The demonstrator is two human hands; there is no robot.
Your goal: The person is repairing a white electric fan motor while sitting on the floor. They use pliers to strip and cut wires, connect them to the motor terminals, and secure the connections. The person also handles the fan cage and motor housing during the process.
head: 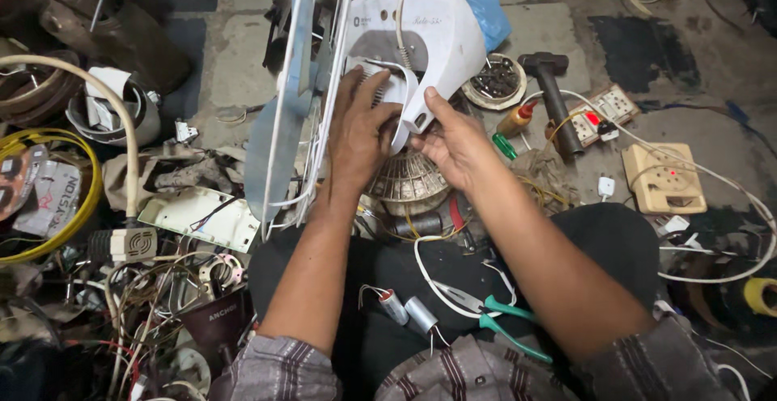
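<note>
A white electric fan lies tipped on the floor in front of me, its wire guard and pale blue blade (279, 118) on the left and its white plastic neck housing (437, 37) toward the top. My left hand (360, 130) is pressed on the ribbed motor part between guard and housing. My right hand (453, 142) grips the lower edge of the white housing, thumb on top. Below both hands sits a round slotted motor cover (405, 178). A white cable (402, 4) runs up out of the housing.
Green-handled pliers (498, 316) and two small cylindrical capacitors (405, 310) lie on my lap. A hammer (550, 93), small bottle (516, 119), power strip (603, 114), beige switch box (664, 178) and bowl of screws (495, 81) sit on the right. Tangled wires and scrap (121, 288) crowd the left.
</note>
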